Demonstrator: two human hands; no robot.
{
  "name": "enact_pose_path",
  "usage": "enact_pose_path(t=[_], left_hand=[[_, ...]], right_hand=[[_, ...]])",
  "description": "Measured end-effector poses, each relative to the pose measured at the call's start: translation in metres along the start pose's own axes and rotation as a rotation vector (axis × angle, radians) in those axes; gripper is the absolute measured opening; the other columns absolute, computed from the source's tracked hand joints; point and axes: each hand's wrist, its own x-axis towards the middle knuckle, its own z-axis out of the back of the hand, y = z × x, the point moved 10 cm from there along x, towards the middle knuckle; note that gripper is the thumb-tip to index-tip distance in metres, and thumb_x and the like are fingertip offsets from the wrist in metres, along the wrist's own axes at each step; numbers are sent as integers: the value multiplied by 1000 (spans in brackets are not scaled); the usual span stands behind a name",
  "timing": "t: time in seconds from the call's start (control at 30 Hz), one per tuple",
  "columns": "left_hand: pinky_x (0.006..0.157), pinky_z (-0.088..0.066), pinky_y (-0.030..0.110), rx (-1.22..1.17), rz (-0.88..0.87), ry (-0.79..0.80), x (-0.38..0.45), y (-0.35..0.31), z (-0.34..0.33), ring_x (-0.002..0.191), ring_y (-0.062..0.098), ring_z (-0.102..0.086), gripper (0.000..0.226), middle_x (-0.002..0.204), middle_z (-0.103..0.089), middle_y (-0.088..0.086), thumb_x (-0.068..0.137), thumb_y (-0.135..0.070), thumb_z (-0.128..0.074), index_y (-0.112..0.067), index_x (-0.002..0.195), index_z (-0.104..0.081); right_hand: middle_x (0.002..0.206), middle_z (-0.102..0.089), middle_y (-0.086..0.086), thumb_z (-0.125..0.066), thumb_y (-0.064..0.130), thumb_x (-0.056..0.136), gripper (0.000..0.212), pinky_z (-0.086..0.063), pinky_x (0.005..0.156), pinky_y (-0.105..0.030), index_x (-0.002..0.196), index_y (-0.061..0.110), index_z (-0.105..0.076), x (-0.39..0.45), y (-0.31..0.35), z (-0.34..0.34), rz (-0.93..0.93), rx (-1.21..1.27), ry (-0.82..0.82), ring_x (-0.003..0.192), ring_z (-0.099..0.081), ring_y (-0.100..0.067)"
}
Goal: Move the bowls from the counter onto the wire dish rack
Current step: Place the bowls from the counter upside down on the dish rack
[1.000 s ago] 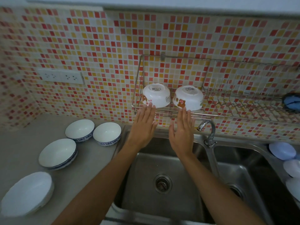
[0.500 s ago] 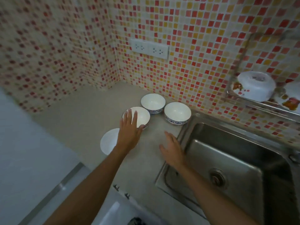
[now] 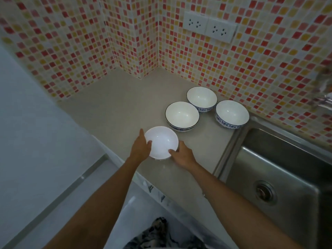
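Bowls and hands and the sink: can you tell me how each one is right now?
plain white bowl: upright, empty, gripped at both sides of its rim.
left hand: thumb over the bowl's rim.
right hand: fingers on the bowl's near-right rim.
three blue-patterned bowls: upright, empty, on the counter, untouched.
sink: empty, no water seen.
wall sockets: nothing plugged in.

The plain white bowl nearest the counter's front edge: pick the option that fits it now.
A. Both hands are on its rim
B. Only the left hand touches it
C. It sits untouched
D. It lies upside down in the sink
A: the left hand grips the near-left side of the plain white bowl and the right hand its near-right side, while it is upright over the counter.
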Motion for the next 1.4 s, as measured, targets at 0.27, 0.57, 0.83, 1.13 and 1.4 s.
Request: enact_pose_path(t=[0.27, 0.57, 0.83, 1.13, 1.4], left_hand=[[76, -46, 35, -273, 43, 5, -25, -24, -22, 95, 34, -58, 54, 111, -63, 23, 72, -27, -36, 2, 112, -59], [89, -47, 40, -377, -23, 233, -45, -142, -116, 104, 31, -55, 45, 117, -57, 14, 82, -28, -42, -4, 117, -57], [76, -56, 36, -420, -186, 541, -102, -278, -203, 104, 21, -57, 43, 121, -52, 1, 91, -59, -38, -27, 120, -36], [76, -47, 25, -490, -445, 482, -163, -413, -225, 102, 15, -56, 49, 120, -54, 1, 95, -55, -25, -23, 129, -41], [89, -51, 39, -799, -518, 492, -163, -515, -212, 106, 16, -57, 30, 116, -55, -5, 95, -53, -33, -36, 117, -46]], right_hand=[[112, -63, -8, -51, 17, 84, 39, -60, 74, -46, 123, 15, -55, -15, -42, 31, -122, 149, -96, 90, -67, -32], [121, -54, -6, -49, 2, 92, 46, -60, 56, -31, 137, 12, -46, -66, -114, 137, -164, 494, -299, 103, -58, -29], [118, -59, -6, -51, 6, 90, 38, -58, 54, -26, 127, 16, -55, -134, -177, 258, -135, 519, -572, 97, -59, -24], [104, -62, 3, -50, 36, 98, 20, -61, 70, -34, 112, 25, -58, -209, -185, 389, 26, 522, -794, 92, -63, -16], [70, -62, 4, -41, 29, 102, 33, -41, 60, -6, 86, 13, -65, -267, -154, 507, 229, 130, -1232, 65, -57, -2]])
